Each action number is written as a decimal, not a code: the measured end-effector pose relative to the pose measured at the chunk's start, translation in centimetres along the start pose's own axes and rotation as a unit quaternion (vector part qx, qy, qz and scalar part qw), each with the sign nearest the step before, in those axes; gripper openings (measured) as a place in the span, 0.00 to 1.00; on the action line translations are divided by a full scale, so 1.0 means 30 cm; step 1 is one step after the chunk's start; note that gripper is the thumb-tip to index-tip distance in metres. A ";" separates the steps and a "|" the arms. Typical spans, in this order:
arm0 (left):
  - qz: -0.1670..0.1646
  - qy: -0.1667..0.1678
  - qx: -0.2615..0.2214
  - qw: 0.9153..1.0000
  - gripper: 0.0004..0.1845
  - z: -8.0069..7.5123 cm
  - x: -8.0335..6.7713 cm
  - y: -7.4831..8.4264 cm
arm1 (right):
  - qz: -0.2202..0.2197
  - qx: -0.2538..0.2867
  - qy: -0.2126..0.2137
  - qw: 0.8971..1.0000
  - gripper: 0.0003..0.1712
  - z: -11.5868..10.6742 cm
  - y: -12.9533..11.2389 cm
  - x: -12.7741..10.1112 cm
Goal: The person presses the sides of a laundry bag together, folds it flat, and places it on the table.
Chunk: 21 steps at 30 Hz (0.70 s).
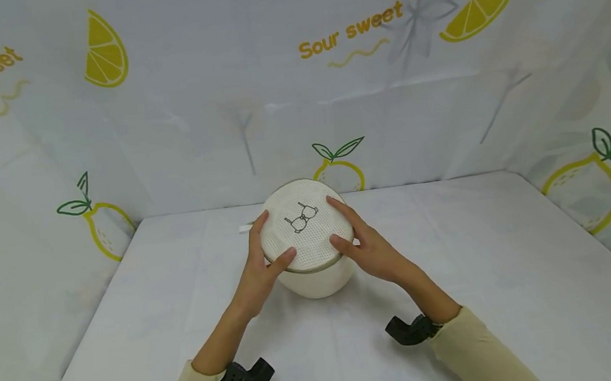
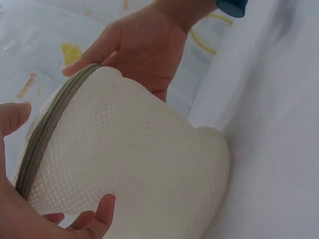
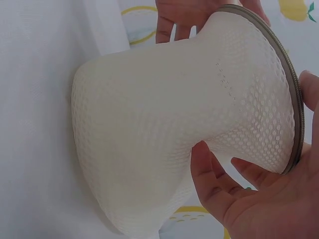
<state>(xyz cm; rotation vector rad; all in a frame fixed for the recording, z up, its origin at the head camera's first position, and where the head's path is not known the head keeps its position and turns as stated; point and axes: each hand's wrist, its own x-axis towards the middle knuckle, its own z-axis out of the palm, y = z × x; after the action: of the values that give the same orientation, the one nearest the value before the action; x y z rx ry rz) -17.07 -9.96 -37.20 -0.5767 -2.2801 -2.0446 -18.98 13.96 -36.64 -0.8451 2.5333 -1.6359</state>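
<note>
A cream mesh laundry bag [image 1: 311, 246] stands on the table, its round top tilted toward me and printed with a black pair of glasses. My left hand [image 1: 258, 275] grips the left side of the top, thumb over the front rim. On the opposite side my right hand [image 1: 373, 250] holds the rim, with its thumb on the top mesh. A grey-green zipper [image 2: 52, 114] runs round the rim and looks closed along the parts that show. In the right wrist view, fingertips [image 3: 201, 152] press into the soft mesh wall. The bag's inside is hidden.
A white cloth covers the table [image 1: 155, 305]. Behind it rises a white curtain [image 1: 193, 134] printed with lemons and lettering, continuing along both sides. A small white tag [image 1: 245, 228] sticks out at the bag's left. Each wrist carries a black camera [image 1: 244, 377].
</note>
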 end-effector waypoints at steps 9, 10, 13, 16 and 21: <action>0.003 0.001 0.000 1.000 0.45 0.001 -0.003 0.003 | -0.006 -0.015 -0.003 1.000 0.39 0.009 -0.010 -0.002; 0.004 0.002 0.001 1.000 0.45 0.001 -0.003 0.003 | -0.007 -0.015 -0.004 1.000 0.39 0.010 -0.011 -0.002; 0.006 0.004 0.001 1.000 0.45 0.001 -0.004 0.004 | -0.007 -0.017 -0.005 1.000 0.39 0.015 -0.009 -0.003; 0.009 0.006 0.001 1.000 0.45 0.001 -0.004 0.003 | -0.008 -0.013 -0.006 1.000 0.39 0.019 -0.008 -0.003; 0.014 0.009 0.001 1.000 0.44 -0.003 -0.004 -0.005 | -0.005 0.004 -0.009 1.000 0.38 0.025 -0.003 -0.003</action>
<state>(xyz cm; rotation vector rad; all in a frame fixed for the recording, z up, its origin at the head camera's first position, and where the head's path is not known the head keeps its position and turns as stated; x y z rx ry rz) -17.01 -10.10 -37.38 -0.5845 -2.2505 -2.0261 -18.65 13.34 -36.92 -0.8696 2.5127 -1.6314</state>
